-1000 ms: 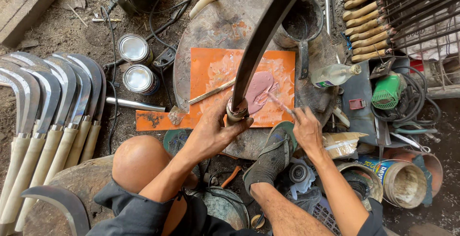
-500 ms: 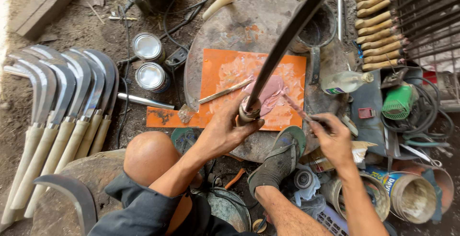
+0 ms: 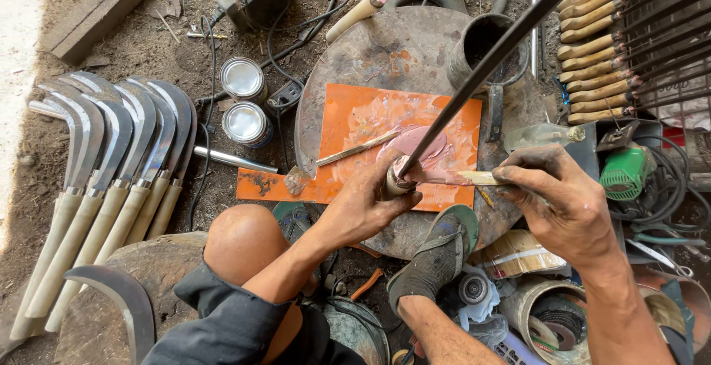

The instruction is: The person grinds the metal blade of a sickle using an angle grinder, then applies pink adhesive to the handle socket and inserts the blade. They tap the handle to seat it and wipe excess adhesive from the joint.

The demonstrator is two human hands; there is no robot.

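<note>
Fingers of the left hand [image 3: 363, 206] wrap tight around the metal collar end of a long dark curved blade [image 3: 489, 61], which rises from the middle of the frame to the upper right corner. At right centre the right hand [image 3: 563, 198] pinches a thin wooden stick [image 3: 463, 178] whose tip meets the collar, smearing pink paste [image 3: 418, 146] taken from the blob on the orange board [image 3: 355, 124] just above. To do this well, I judge that the left hand should keep the collar steady and low over the board so drips land there, turning it slowly while the stick works paste evenly around the socket, without flooding the blade. A second stick [image 3: 355, 149] lies across the board's left part, and the board rests on a round rusty plate [image 3: 385, 50]. Outward, two tins [image 3: 244, 102] stand at upper left, finished sickles [image 3: 111, 165] with pale handles fan along the left edge, more wooden handles [image 3: 592, 61] stack at upper right, and a green power tool [image 3: 629, 172] sits at right. Compared with the frame half a second ago, the right hand has come up from the lower right and brought the stick onto the collar; the blade leans further toward the corner, and the left grip looks unchanged.
</note>
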